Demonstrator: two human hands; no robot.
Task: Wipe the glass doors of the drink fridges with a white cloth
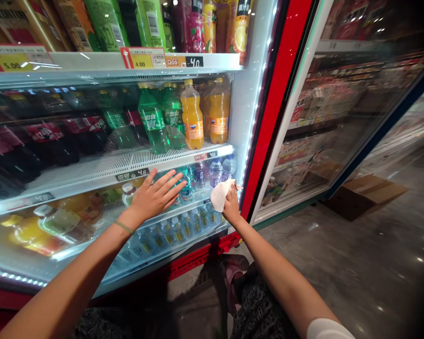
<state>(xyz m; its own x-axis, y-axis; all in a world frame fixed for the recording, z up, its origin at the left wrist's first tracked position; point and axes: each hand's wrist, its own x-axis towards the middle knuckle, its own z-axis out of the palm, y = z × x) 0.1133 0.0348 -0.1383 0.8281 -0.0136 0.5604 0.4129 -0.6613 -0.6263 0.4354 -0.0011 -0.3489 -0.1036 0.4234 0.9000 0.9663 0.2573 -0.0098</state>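
Note:
My left hand (154,195) reaches into an open drinks fridge with its fingers stretched out and spread, just above small bottles (187,188) on a lower wire shelf (198,197). It holds nothing. My right hand (231,205) is closed round a crumpled white cloth (221,194) at the right end of that same shelf, close to the fridge's lit inner wall (249,117). A green band sits on my left wrist.
Orange soda bottles (192,115) and green bottles (151,117) stand on the shelf above, dark cola bottles (49,141) further left. The red-framed glass door (339,108) stands open on the right. A cardboard box (367,193) lies on the grey floor behind it.

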